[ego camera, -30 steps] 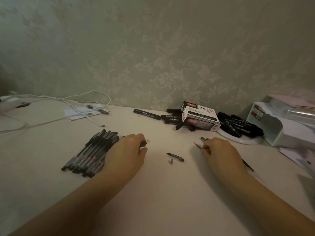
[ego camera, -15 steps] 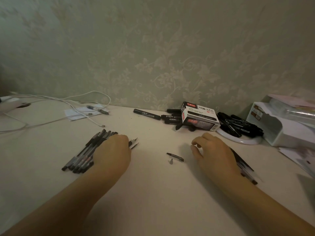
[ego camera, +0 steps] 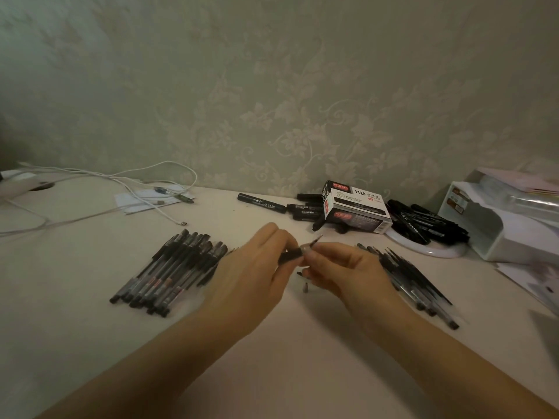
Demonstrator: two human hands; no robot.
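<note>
Two grips, one pen: your left hand pinches the dark barrel of the pen, and your right hand pinches the pale front section just behind the tip. Both grips are curled closed on it and hold nothing else.
Where the pen is: lifted off the tabletop, between the two piles and on your side of the marker box.
Long axis: it runs from lower left to upper right, rising slightly, mostly across your view.
Which way it points: the bare tip aims up and right, toward the marker box, with no cap on it.
Done, as I judge it: the left pile lies neat and parallel — probably your finished pens.
Left to do: the right pile is looser and likely still waiting, so you look to be about midway.
Loose bits: a small dark piece lies on the tabletop under your hands — too small to identify.
Step in hand: you seem to be working on the pen's front end; I cannot tell whether you are fitting or undoing it.
</note>
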